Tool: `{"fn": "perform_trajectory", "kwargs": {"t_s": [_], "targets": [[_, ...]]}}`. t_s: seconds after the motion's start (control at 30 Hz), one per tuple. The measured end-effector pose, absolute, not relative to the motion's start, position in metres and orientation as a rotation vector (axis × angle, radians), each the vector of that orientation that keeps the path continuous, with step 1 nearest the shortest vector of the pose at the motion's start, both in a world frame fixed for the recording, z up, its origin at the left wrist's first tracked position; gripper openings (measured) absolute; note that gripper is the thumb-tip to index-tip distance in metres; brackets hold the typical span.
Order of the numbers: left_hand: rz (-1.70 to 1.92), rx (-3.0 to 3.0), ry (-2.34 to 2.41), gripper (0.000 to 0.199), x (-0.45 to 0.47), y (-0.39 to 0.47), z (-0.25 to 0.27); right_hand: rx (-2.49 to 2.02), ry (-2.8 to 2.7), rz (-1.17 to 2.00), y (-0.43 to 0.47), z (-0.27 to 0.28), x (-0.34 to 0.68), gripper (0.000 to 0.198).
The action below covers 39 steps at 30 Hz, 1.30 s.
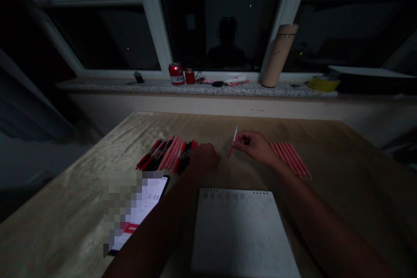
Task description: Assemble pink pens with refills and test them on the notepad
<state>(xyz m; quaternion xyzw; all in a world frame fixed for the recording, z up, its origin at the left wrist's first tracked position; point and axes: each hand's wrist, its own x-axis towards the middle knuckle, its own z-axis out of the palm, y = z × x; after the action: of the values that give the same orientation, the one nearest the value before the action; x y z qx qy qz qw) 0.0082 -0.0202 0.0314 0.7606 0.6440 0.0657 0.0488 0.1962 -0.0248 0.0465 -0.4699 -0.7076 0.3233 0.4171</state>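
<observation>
My right hand (254, 145) pinches a slim pen (235, 134) above the middle of the table. The pen is tilted nearly upright, white at its upper end and pink below. My left hand (206, 156) is closed, knuckles up, just left of the pen and apart from it. A small pink bit shows at its fingertips, too blurred to name. Beside the left hand lies a row of pens (171, 152) in pink, red and black, partly hidden by that hand. Several pink pens (289, 158) lie side by side to the right of my right hand.
A spiral notepad (241, 234) lies between my forearms. A lit phone (143, 213), partly pixelated, is beside my left forearm. On the windowsill (153, 88) stand a red can (176, 74), a small red jar (190, 76) and a tall flask (280, 56).
</observation>
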Motion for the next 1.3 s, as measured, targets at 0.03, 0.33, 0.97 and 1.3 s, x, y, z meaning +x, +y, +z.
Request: {"fn": "perform_trajectory", "kwargs": {"t_s": [0.03,0.33,0.97,1.3], "targets": [[0.229,2.297,1.962,0.041,0.008,-0.020,0.034,-1.181,-1.774,0.817,-0.025,0.047,0.196,0.025],[1.242,1.951,1.503,0.030,0.008,-0.020,0.065,-1.219,-1.844,0.796,-0.032,0.054,0.190,0.024],[1.688,1.612,1.109,0.020,0.020,-0.034,0.084,-1.205,-1.996,0.807,-0.038,0.055,0.184,0.019],[1.609,1.680,1.195,0.018,0.022,-0.036,0.081,-1.216,-1.957,0.816,-0.038,0.056,0.185,0.020]]}}
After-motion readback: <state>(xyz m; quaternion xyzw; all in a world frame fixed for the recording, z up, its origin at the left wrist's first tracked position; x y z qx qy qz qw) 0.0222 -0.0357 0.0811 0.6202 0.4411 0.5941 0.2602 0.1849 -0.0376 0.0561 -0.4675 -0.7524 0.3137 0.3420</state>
